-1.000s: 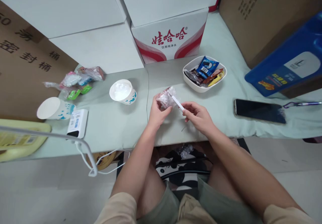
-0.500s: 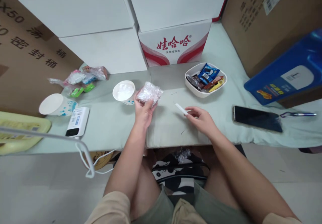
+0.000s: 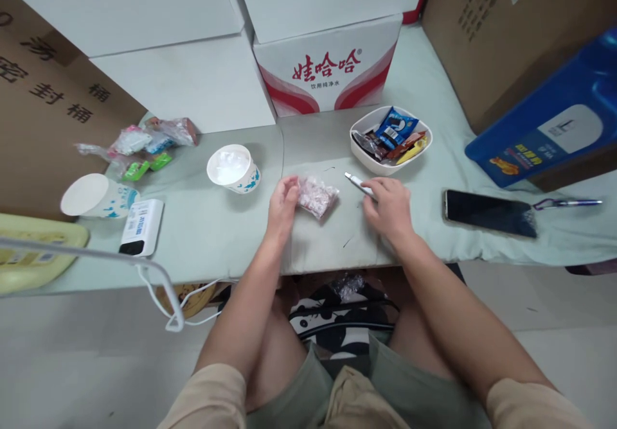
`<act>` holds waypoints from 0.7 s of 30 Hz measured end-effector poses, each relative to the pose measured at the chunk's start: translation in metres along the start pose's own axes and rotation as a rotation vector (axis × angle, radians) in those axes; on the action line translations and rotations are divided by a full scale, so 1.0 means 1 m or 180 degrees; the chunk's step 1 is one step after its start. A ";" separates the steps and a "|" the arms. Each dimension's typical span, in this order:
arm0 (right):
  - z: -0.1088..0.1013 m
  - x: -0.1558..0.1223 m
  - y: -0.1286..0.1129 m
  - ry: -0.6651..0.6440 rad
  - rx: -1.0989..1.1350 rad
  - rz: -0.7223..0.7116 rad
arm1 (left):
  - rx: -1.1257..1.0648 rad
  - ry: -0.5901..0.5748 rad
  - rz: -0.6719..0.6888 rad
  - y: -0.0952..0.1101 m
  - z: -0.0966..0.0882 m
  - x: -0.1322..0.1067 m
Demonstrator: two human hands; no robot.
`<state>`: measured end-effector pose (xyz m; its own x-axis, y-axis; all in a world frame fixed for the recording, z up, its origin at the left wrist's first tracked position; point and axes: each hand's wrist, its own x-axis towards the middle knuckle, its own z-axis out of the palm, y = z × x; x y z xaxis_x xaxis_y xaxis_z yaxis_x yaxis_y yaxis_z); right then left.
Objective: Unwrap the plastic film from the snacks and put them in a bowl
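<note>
- The left hand [image 3: 283,199] has its fingers pinched narrow on the left edge of a clear packet [image 3: 317,194], a crinkled wrapper with something pinkish inside.
- The clear packet sits low over the pale green worktop [image 3: 216,236], near its front edge and between the 2 hands. I cannot tell whether it rests on the cloth.
- The right hand [image 3: 391,207] lies knuckles up, its fingers curled shut around a white tool [image 3: 357,183]. This is a thin stick whose free end pokes out to the left, towards the packet.
- Just behind the right hand stands a white bowl [image 3: 380,167] filled with wrapped snacks, a blue one on top.
- To the left of the left hand stands a paper cup [image 3: 247,182] with clear wrapping in it.
- Further left, a 2nd paper cup [image 3: 123,198] lies on its side beside a white power bank [image 3: 141,227], with a heap of wrappers [image 3: 144,146] behind them.
- To the right, well apart from the hands, lies a dark phone [image 3: 489,212] with a pen [image 3: 566,203] at its far end.
- A white box with red lettering [image 3: 328,69] stands at the back.
</note>
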<state>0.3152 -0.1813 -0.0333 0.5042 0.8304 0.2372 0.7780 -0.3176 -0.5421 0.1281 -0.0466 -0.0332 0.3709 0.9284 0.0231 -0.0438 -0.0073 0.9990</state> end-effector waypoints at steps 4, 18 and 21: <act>0.012 -0.004 -0.012 -0.0507 0.0721 -0.0749 | -0.0058 -0.0149 -0.0319 0.001 -0.002 -0.002; -0.021 -0.020 0.001 -0.0788 0.2713 -0.0169 | -0.1246 0.0526 -0.1144 0.005 -0.016 0.013; -0.030 -0.027 0.000 -0.1861 0.2622 -0.0004 | -0.1230 0.0469 -0.0884 0.004 -0.015 0.017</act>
<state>0.3124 -0.2171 -0.0155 0.0689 0.9949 -0.0743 0.1657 -0.0849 -0.9825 0.1202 -0.0255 -0.0297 0.2837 0.9185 -0.2753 -0.3128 0.3600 0.8789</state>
